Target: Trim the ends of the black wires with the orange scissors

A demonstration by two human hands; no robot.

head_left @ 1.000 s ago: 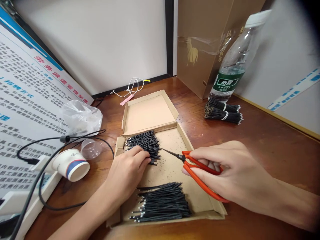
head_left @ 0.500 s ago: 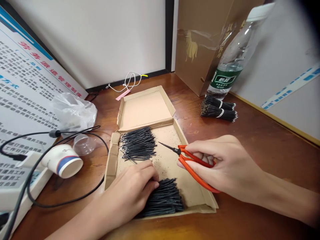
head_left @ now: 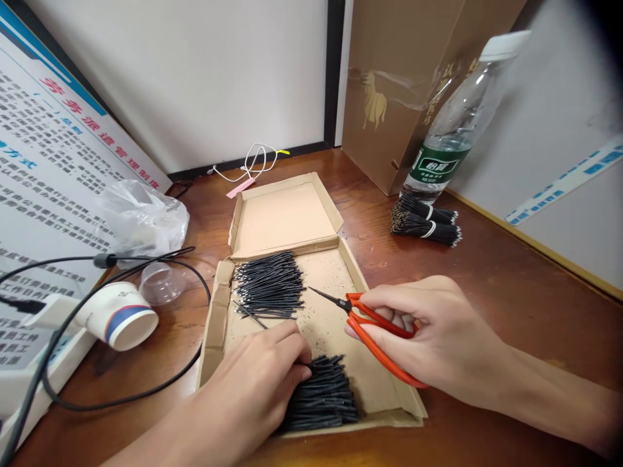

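Two lots set apart in tray point(head_left: 215, 324): far wires point(head_left: 270, 285), near wires point(head_left: 324, 402). Left hand point(head_left: 257, 383) fingers point(head_left: 292, 350) apparently pinching near wires; right hand point(head_left: 438, 331) clenching scissors point(head_left: 361, 310), tips clear of both.

- Place: an improvised piecework station, set up on a wooden desk point(head_left: 487, 272) in an office-type corner.
- 12 o'clock: white partition walls point(head_left: 195, 78) are joined by a black strip.
- 9 o'clock: a printed notice board point(head_left: 43, 168) is leaned; cables point(head_left: 104, 261) and a paper cup point(head_left: 121, 318) are noted.
- Centre: black wire lengths point(head_left: 270, 288) are sorted in a cardboard tray point(head_left: 287, 217), with red snips point(head_left: 351, 303).
- 2 o'clock: banded wire bundles point(head_left: 423, 224) and a water bottle point(head_left: 452, 130) are kept.
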